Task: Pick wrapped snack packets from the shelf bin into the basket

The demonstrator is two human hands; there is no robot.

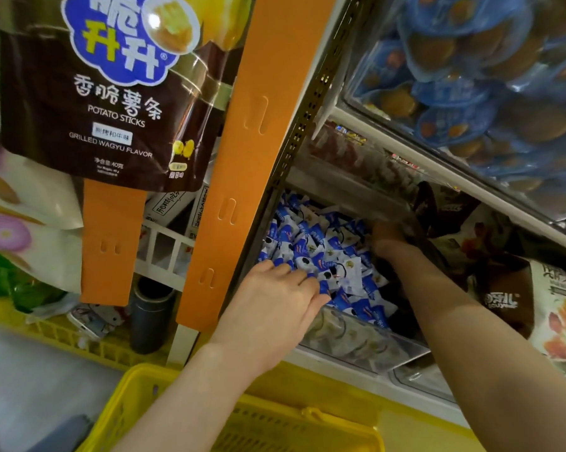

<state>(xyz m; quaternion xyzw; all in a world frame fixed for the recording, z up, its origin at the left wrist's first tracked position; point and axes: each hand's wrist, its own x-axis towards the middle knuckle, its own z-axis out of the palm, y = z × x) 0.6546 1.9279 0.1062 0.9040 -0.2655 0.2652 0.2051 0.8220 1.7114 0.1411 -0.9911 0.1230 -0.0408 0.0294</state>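
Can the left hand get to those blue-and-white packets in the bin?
Likely yes: the left hand lies on the blue-and-white packets, and the clear bin is open on top.

small blue-and-white wrapped snack packets point(324, 249) lie heaped at all angles inside the clear-fronted shelf bin point(350, 340), piled up to its front wall. the yellow plastic basket point(138, 396) sits below the bin's front wall, its slotted rim facing up.

- Left hand point(276, 296): palm down, fingers stretched forward and close together, reaching in from lower left.
- Right hand point(389, 238): farther forward, blurred, in shadow; finger pose unclear, reaching in from lower right.
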